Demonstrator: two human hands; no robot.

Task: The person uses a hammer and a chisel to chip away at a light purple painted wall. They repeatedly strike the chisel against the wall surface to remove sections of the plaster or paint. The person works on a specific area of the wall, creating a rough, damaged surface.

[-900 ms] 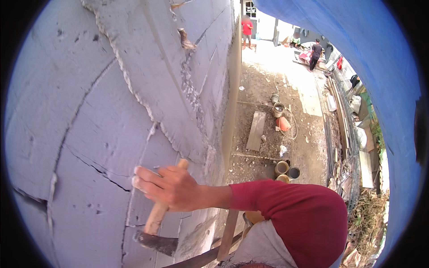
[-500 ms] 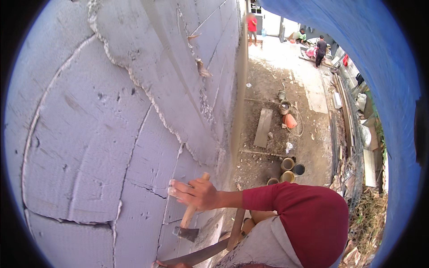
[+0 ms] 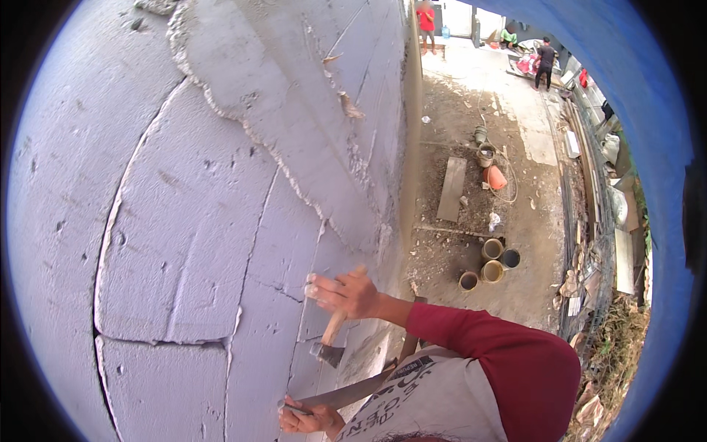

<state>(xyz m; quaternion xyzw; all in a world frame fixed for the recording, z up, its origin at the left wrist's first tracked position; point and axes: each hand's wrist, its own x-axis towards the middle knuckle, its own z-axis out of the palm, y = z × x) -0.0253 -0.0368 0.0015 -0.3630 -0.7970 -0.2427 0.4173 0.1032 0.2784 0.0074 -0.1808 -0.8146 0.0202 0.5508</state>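
My right hand [image 3: 350, 295], at the end of a dark red sleeve, is closed round the wooden handle of a hatchet [image 3: 331, 346]. Its dark metal head points down toward me, close to the grey block wall [image 3: 177, 243]. The fingertips are pale with dust and lie near the wall's face. Lower down, my left hand [image 3: 305, 420] is closed against the wall's surface. A thin, dark, narrow object [image 3: 296, 409] shows at its fingers; its kind is too small to make out.
A dark bar [image 3: 353, 390] runs beside my body, behind the left hand. On the ground far below stand several buckets [image 3: 492, 271], an orange bucket [image 3: 495, 177] and a board [image 3: 451, 189]. Blue sheeting [image 3: 655, 147] hangs at right. People [image 3: 545, 62] are at the far end.
The view has shifted, so the wall and ground sit further right. My left hand has come more fully into sight. My right hand keeps its hold on the hatchet.
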